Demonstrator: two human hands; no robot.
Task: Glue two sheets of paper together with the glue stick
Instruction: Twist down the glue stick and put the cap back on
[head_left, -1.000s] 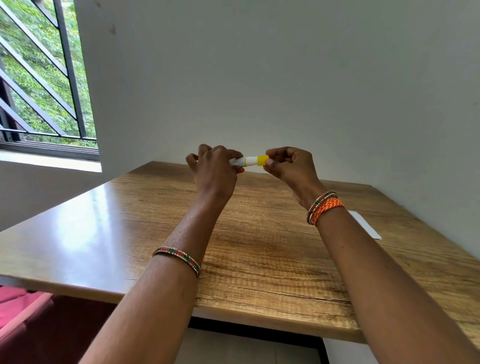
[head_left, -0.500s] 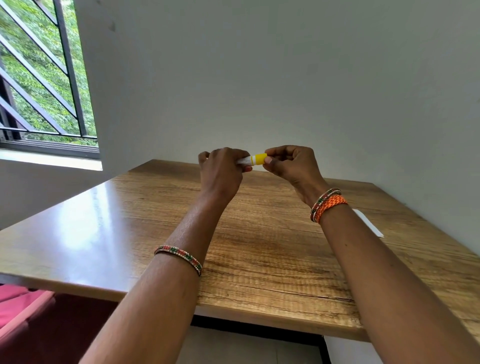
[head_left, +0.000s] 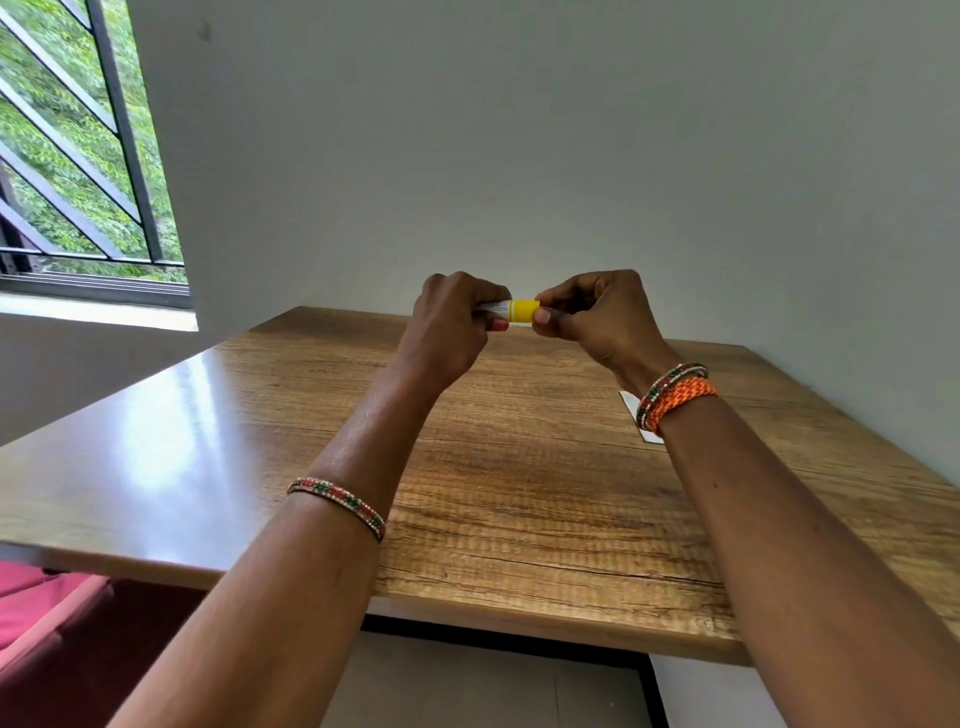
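Note:
I hold a glue stick (head_left: 511, 310) level in the air above the far part of the wooden table (head_left: 260, 447). My left hand (head_left: 449, 327) is wrapped around its white body. The thumb and fingertips of my right hand (head_left: 592, 317) pinch the yellow cap (head_left: 523, 310) at its right end. The cap sits against the body with no gap showing. A white sheet of paper (head_left: 631, 405) lies flat on the table to the right, mostly hidden behind my right wrist.
A plain wall stands close behind and to the right of the table. A barred window (head_left: 78, 156) is at the upper left. Pink and dark red fabric (head_left: 47, 623) shows below the table's near left edge.
Both hands drifted slightly to the right and closer together. Less of the white body shows between them now; the paper has slipped behind my right wrist as the view shifted.

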